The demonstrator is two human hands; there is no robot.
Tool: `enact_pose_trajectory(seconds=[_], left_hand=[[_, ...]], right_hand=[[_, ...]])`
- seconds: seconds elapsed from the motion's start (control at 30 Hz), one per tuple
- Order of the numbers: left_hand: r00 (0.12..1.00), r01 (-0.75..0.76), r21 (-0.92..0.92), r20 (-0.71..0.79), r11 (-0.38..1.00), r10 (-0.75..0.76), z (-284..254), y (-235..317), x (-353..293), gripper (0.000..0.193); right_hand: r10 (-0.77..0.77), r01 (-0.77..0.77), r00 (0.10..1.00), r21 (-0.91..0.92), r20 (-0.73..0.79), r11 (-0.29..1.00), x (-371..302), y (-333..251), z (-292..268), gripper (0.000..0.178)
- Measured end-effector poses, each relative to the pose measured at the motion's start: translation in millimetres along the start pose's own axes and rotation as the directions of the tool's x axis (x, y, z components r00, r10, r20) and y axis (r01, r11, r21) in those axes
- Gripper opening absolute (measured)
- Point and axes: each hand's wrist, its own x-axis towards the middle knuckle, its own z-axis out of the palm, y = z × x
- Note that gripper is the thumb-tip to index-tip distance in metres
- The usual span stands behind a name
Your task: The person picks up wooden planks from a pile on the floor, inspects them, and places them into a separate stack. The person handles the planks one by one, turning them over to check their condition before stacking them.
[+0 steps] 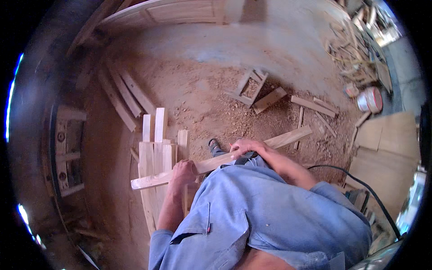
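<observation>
The left hand (pixel 184 170) was curled over a board (pixel 212 163), fingers bent down around it, nearer the board's left end. The right hand (pixel 245 146) was part closed over the same board further along, with a small red item (pixel 231 145) at its fingers; its kind could not be told. The board lay aslant before the waist of the person's blue shirt (pixel 279 202), its left end above a stack (pixel 146 155) of pale lengths. Whether board and stack touched could not be told. Beyond, on the littered floor (pixel 180 81), a small wooden frame (pixel 243 84) lay beside a block (pixel 270 100). A bucket (pixel 370 100) stood at far right, with flat sheets (pixel 387 157) nearer and a dark cable (pixel 369 191) crossing them.
</observation>
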Motion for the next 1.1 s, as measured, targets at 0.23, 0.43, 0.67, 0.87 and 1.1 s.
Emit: enact_pose_trajectory(seconds=[0.23, 0.43, 0.67, 0.87, 1.1], left_hand=[[0.983, -0.086, 0.060, 0.170, 0.995, 0.074, -20.6, -6.2, 33.4, 0.023], [0.941, -0.141, 0.219, 0.331, 0.965, 0.063, -36.4, 1.7, 42.1, 0.024], [0.937, -0.158, 0.180, 0.338, 0.971, 0.089, -30.5, 1.8, 55.0, 0.031], [0.960, -0.179, 0.154, 0.242, 0.972, 0.139, 0.4, -15.6, 73.4, 0.029], [0.955, -0.192, 0.224, 0.267, 0.955, 0.130, -34.4, 71.9, 86.8, 0.031]], right_hand=[[0.048, -0.032, 0.984, 0.094, -0.172, 0.995, 12.6, 39.3, 35.3, 0.041], [0.210, -0.190, 0.950, 0.102, -0.232, 0.976, 3.6, 17.4, 47.3, 0.040], [-0.147, 0.271, 0.718, 0.079, -0.681, 0.959, -9.1, 49.3, 79.4, 0.046], [-0.075, 0.172, 0.695, 0.064, -0.715, 0.983, -2.0, 83.1, 88.8, 0.035], [-0.383, 0.798, 0.269, -0.018, -0.884, 0.602, 26.0, 159.9, 82.1, 0.029]])
